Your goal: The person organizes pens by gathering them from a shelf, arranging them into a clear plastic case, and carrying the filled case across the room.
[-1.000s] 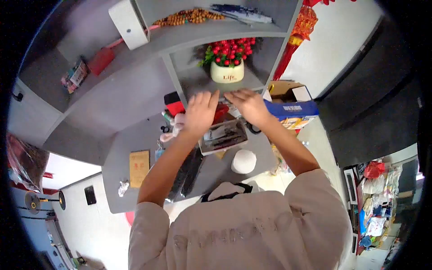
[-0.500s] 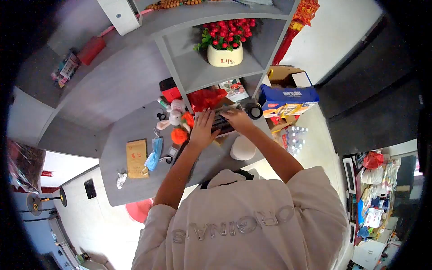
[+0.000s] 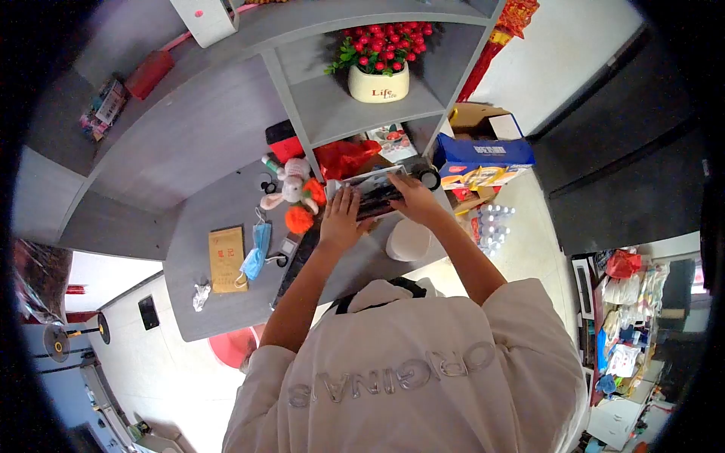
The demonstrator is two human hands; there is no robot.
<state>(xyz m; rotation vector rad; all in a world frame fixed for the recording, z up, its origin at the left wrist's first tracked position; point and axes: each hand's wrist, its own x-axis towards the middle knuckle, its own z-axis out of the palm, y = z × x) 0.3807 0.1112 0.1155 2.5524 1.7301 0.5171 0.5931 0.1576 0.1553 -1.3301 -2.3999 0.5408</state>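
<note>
My left hand (image 3: 343, 219) lies at the left side of a shallow box (image 3: 375, 183) with dark items inside, on the grey desk (image 3: 362, 268). At the box's right side is my right hand (image 3: 414, 198), its fingers at the rim. Both hands seem to hold the box between them, tilted a little. Behind it lies a red plastic bag (image 3: 346, 158). Left of my left hand are a plush rabbit (image 3: 293, 186) and an orange pompom (image 3: 299, 220). A white round object (image 3: 408, 241) stands nearer to my body.
A potted plant with red berries (image 3: 379, 84) stands on the shelf. A brown envelope (image 3: 227, 259) and a blue mask (image 3: 257, 251) lie at the desk's left. Beyond the right edge are a blue carton (image 3: 485, 155) and several bottles (image 3: 492, 226).
The box has tilted a little between my hands, and its rim now shows more. Since the first frame, both hands have come down from near the shelf to the box.
</note>
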